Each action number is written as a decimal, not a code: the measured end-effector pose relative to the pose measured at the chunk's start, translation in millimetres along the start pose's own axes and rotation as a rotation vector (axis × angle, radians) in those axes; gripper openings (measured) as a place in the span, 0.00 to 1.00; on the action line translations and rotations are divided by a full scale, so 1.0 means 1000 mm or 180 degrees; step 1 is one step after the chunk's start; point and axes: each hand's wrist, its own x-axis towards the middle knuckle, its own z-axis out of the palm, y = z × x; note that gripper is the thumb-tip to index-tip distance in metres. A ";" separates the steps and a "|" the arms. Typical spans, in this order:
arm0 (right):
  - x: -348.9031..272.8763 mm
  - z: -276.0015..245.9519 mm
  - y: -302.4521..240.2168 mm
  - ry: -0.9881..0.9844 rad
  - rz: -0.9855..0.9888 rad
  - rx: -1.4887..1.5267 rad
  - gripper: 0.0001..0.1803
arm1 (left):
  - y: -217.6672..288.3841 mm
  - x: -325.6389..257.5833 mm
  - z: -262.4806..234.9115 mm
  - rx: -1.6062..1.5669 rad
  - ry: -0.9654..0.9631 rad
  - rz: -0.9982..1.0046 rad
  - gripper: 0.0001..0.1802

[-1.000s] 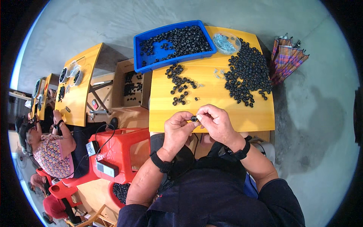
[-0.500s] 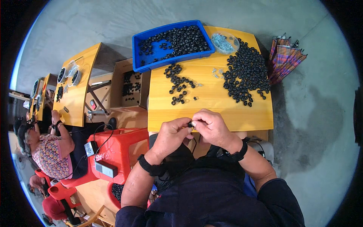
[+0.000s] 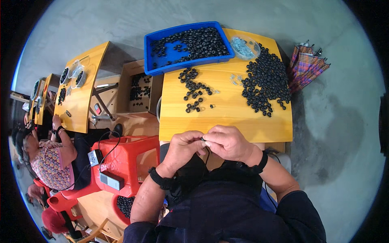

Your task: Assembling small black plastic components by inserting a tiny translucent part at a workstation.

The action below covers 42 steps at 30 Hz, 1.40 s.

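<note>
Over the near edge of the yellow wooden table (image 3: 227, 115), my left hand (image 3: 184, 148) and my right hand (image 3: 230, 143) meet, fingertips touching. Both pinch one small black ring-shaped part (image 3: 203, 139), mostly hidden by the fingers. Ahead of my left hand lies a loose strand of similar black parts (image 3: 195, 86). A dense pile of them (image 3: 265, 77) covers the table's far right. Between the two groups sit some tiny silvery metal pieces (image 3: 234, 79). A clear round tub (image 3: 246, 52) at the back holds more silvery pieces.
A blue tray (image 3: 190, 67) of black parts overlaps the table's back left corner. To the left are a cardboard box (image 3: 154, 95), a red stool (image 3: 129, 162) with small devices and cables, and a person (image 3: 54, 164) at another table. A plaid umbrella (image 3: 306, 67) stands right.
My fingers have closed further over the small black part, and my right hand has dipped slightly nearer to me. The view has shifted a little; the piles look the same.
</note>
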 end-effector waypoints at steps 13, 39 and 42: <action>0.024 0.007 0.081 0.0536 0.1108 -0.1031 0.08 | 0.009 -0.004 -0.007 -0.0596 0.0367 0.0385 0.09; 0.043 -0.029 -0.025 0.0148 0.1388 0.0987 0.06 | 0.019 -0.012 -0.003 -0.1498 -0.0039 0.0604 0.10; 0.045 -0.032 -0.045 -0.0040 0.1402 0.1195 0.06 | 0.020 -0.013 -0.001 -0.1284 -0.0014 0.0669 0.09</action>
